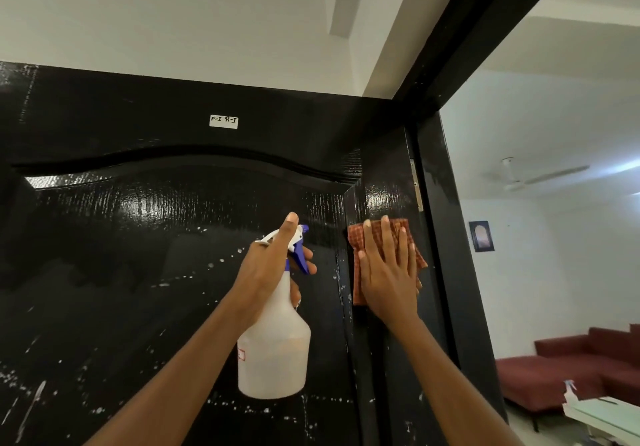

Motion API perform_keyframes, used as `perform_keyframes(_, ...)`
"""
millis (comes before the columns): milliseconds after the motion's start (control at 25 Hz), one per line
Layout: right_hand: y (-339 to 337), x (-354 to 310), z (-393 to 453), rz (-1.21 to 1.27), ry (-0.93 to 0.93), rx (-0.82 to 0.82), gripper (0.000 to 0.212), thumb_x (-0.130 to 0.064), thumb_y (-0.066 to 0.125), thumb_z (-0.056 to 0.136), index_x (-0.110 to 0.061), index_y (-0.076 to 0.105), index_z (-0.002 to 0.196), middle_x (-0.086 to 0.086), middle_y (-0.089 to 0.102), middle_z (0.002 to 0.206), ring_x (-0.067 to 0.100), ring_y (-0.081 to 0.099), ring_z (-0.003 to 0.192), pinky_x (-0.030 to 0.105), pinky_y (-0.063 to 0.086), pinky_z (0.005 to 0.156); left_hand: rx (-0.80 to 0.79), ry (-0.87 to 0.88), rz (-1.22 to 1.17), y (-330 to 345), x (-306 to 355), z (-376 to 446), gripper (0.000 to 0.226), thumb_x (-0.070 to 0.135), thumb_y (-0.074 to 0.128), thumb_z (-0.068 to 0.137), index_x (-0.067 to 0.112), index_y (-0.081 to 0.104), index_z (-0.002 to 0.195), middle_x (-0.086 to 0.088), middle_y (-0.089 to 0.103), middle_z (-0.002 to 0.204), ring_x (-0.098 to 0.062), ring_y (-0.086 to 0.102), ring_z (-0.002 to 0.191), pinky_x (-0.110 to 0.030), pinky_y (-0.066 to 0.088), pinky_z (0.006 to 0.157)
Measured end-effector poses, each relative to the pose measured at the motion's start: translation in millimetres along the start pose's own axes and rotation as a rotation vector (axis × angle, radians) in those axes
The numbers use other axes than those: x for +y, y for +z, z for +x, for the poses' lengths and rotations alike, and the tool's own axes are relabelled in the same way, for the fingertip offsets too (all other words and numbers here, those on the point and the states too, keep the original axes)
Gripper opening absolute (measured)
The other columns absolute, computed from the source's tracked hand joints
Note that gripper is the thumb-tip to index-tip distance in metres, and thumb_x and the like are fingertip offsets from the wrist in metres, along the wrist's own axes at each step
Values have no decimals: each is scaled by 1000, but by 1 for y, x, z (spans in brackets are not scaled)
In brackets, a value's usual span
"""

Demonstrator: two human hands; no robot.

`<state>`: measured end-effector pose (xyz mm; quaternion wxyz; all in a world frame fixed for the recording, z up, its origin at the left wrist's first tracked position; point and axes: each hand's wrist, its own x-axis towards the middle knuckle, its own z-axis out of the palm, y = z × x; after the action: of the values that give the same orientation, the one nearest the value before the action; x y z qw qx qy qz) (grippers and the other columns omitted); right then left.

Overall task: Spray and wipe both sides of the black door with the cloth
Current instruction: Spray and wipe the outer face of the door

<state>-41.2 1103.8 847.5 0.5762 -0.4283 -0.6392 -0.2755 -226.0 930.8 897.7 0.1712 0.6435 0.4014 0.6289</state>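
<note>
The glossy black panelled wooden door (145, 238) stands open, filling the left and centre of the view, its hinge edge against the black door frame (450, 203) on the right. White droplets and streaks of spray speckle the panel, thickest toward the lower left.

The right hand (388, 272) lies flat, fingers straight and spread, pressing a folded rust-red checked cloth (356, 238) against the door's right-hand stile just beside the hinge. The cloth looks soft and limp; it would bunch or slip out if only pinched at a corner, so a flat palm over the folded pad seems the sound way to drive it. On wet gloss paint it should slide easily, and the door may swing on its hinges under a hard push.

The left hand (266, 272) is wrapped round the neck of a translucent white plastic spray bottle (277, 348) with a white-and-blue trigger head (299, 245), fingers curled by the blue trigger and the thumb raised over the top of the head. The bottle hangs just in front of the panel. Its walls are cloudy; I cannot tell the liquid level, though a faint orange tint shows low down. It looks light and rigid, best carried by the neck as it is now. A small red-edged label (241, 354) sits on its side.

A white sticker (223, 121) marked in handwriting sits near the door's top.
</note>
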Motion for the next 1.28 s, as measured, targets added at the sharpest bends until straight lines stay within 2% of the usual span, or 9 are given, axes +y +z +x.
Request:
perform_keyframes(200, -1, 14, -10, 5, -39, -38, 63, -56, 3, 104, -35, -13, 161, -6, -21, 169, 17, -25, 154, 46, -11, 125, 4, -18, 1, 19, 2, 1, 65, 59, 38, 96, 1, 65, 104, -19, 74, 85, -24, 57, 39, -27, 50, 39)
perform_keyframes(480, -7, 23, 34, 148, 213, 56, 62, -55, 8, 104, -38, -11, 161, -8, -15, 170, 26, -12, 157, 49, -4, 127, 16, -7, 49, 30, 5, 17, 68, 57, 36, 98, -5, 63, 105, -23, 72, 90, -18, 58, 39, -25, 49, 39)
perform_keyframes(560, -3, 25, 16, 160, 217, 67, 63, -55, 8, 104, -35, -11, 162, -7, -16, 170, 25, -13, 157, 47, -7, 127, 5, -13, 64, 31, 10, 18, 70, 57, 35, 99, -8, 61, 97, -25, 69, 84, -14, 56, 36, -23, 47, 37)
perform_keyframes(680, 7, 33, -24, 166, 206, 82, 64, -55, 10, 105, -33, -8, 163, -8, -16, 170, 23, -14, 157, 47, -7, 127, 13, -25, 52, 31, 14, 15, 69, 60, 36, 97, -3, 61, 83, -17, 64, 69, -14, 54, 35, -23, 47, 36)
perform_keyframes(840, 12, 39, -42, 158, 188, 81, 65, -57, 9, 105, -33, -6, 163, -9, -14, 171, 23, -13, 158, 49, -4, 127, 17, -9, 28, 27, 16, 13, 69, 57, 33, 98, -5, 63, 96, -15, 70, 76, -16, 57, 37, -24, 50, 38)
perform_keyframes(1000, 7, 28, -44, 138, 187, 67, 66, -57, 10, 105, -31, -7, 163, -6, -15, 171, 23, -17, 157, 51, -5, 127, 10, -57, 39, 19, 15, -1, 68, 59, 34, 97, 0, 58, 75, -12, 62, 61, -16, 54, 36, -23, 49, 37)
perform_keyframes(1160, 8, -3, -29, 31, -83, -5, 64, -54, 8, 107, -27, -1, 164, -2, -13, 171, 26, -16, 157, 51, -3, 127, 42, -46, 90, 1, 3, -7, 73, 60, 34, 96, -7, 64, 92, -23, 70, 82, -15, 59, 39, -25, 50, 40)
perform_keyframes(1280, 1, -13, 16, 32, -64, -11, 60, -53, 7, 108, -32, -2, 164, -2, -12, 171, 29, -13, 157, 53, 2, 127, 57, -18, 98, -12, -2, -3, 73, 61, 33, 95, -6, 65, 100, -24, 72, 92, -18, 63, 44, -26, 51, 41)
